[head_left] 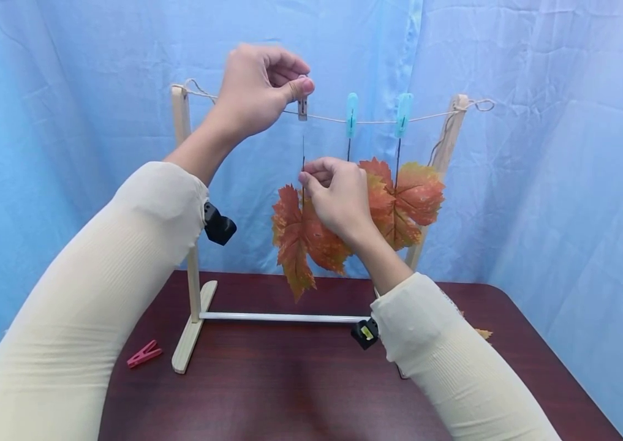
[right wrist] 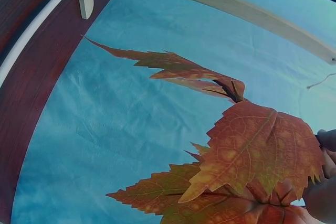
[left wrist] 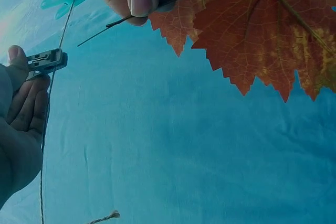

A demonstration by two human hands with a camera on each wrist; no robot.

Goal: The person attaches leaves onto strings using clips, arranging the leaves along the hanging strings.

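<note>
One held high, one held low

From the head view, I saw the left hand (head_left: 256, 92) pinching a small grey-brown clothespin (head_left: 302, 110) by its upper end, where a squeeze would presumably work it; its lower end met the thin pale cord (head_left: 323, 118) strung between two light wooden posts (head_left: 193, 288). The right hand (head_left: 341, 196) pinched the thin dark stem (head_left: 303, 158) of a jagged orange-red leaf (head_left: 296, 236), low enough, it seemed, to leave the tip bare, just beneath the clothespin and apart from it. Two turquoise plastic clothespins (head_left: 404, 116) gripped other stems (head_left: 398, 156), so their leaves (head_left: 421, 199) hung clear of the dark red-brown tabletop (head_left: 289, 392), where a pink clothespin (head_left: 144, 354) lay.

From the left wrist, the grey-brown clothespin sat across the cord, the stem's end poking past the right hand. Whether its jaws were parted, I could not tell.

From the right wrist, leaves dominated; the right hand was mostly cut off.
</note>
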